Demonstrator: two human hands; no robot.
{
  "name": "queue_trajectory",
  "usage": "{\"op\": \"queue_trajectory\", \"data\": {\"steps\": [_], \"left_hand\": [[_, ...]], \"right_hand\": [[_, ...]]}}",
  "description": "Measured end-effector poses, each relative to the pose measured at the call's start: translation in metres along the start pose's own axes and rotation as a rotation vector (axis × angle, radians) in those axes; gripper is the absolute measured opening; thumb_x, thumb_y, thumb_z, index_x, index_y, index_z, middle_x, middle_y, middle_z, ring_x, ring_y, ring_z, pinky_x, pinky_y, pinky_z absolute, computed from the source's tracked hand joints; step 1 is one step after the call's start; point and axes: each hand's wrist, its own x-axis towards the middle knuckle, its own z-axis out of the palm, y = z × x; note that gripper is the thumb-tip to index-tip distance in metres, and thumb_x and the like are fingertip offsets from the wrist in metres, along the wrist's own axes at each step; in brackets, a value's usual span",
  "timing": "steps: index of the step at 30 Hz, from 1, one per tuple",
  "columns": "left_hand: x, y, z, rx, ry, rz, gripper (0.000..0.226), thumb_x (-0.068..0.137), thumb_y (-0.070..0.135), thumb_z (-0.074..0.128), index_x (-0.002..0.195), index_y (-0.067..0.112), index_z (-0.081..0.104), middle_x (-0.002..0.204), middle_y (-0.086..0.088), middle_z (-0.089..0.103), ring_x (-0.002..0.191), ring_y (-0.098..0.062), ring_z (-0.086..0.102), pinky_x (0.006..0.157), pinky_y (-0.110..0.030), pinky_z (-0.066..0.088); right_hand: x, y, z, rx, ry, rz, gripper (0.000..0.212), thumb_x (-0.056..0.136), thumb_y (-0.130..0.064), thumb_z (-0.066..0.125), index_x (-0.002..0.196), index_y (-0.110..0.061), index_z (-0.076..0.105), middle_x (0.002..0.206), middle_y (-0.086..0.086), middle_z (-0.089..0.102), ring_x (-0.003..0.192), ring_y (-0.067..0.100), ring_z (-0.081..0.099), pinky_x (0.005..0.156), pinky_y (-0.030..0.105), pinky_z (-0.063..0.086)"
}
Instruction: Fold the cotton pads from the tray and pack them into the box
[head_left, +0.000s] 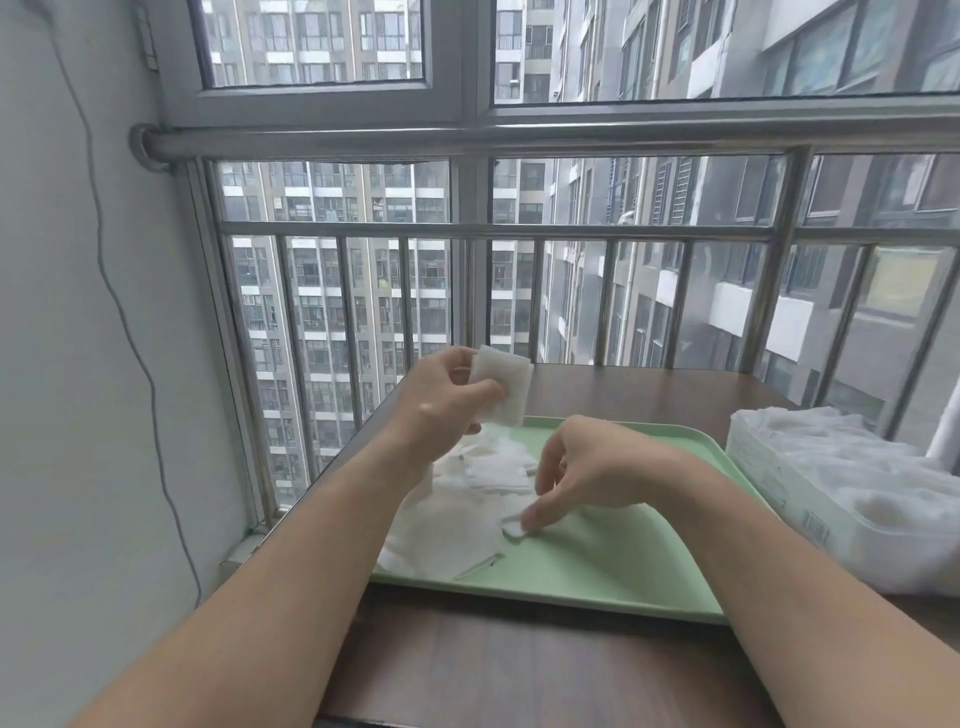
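- Item: cotton pads, a loose heap. Location: left half of the green tray, overlapping one another with no order.
- Appearance: white, thin, flat and roughly square, with a matte surface. The edges are hard to tell apart where pads overlap.
- Handling, as judged: very light, soft and limp. A pad should crease easily and hold a fold only under light pressure. It is not fragile, but the surface may fluff or tear if dragged. Sheets probably cling, so two may lift as one.
- Where to take hold, as judged: at a corner or free edge, pinched between thumb and fingertip, and peeled up rather than scooped.
- Stack: several pads held together, raised above the far rim of the tray. The left hand grips it, thumb on the near face and fingers curled behind.
- Single pad: lies on bare tray just right of the heap. The right hand is lowered onto it, fingertips drawn together and pinching its edge.
- Box: white, just right of the tray on the brown table, with crumpled translucent wrapping about its top. Whether it holds pads cannot be told.
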Motion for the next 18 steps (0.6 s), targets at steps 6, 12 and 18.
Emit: {"op": "queue_trajectory", "data": {"steps": [6, 12, 18], "left_hand": [[-0.0016, -0.0017, 0.0034, 0.013, -0.002, 0.013, 0.019, 0.086, 0.009, 0.07, 0.104, 0.013, 0.069, 0.099, -0.01, 0.074, 0.08, -0.016, 0.066, 0.055, -0.018, 0.05], [0.0004, 0.0004, 0.0005, 0.002, 0.025, 0.009, 0.017, 0.087, 0.007, 0.068, 0.104, 0.011, 0.068, 0.096, -0.009, 0.072, 0.079, -0.016, 0.065, 0.056, -0.019, 0.053], [-0.0009, -0.0003, 0.0019, 0.009, 0.021, 0.004, 0.017, 0.087, 0.009, 0.069, 0.104, 0.011, 0.068, 0.1, -0.012, 0.073, 0.085, -0.021, 0.069, 0.057, -0.019, 0.054]], "right_hand": [[-0.0015, -0.0053, 0.0028, 0.085, -0.057, -0.067, 0.025, 0.071, -0.034, 0.089, 0.081, -0.022, 0.07, 0.078, -0.007, 0.063, 0.063, 0.007, 0.056, 0.053, 0.015, 0.041], [-0.0038, -0.0056, -0.0005, 0.476, -0.021, -0.057, 0.011, 0.084, -0.009, 0.073, 0.087, -0.011, 0.062, 0.08, 0.006, 0.071, 0.071, 0.012, 0.069, 0.068, 0.027, 0.055], [-0.0076, -0.0107, 0.0033, 0.731, -0.102, 0.023, 0.013, 0.09, -0.005, 0.068, 0.099, -0.006, 0.059, 0.079, 0.01, 0.067, 0.069, 0.024, 0.066, 0.077, 0.041, 0.059]]}}
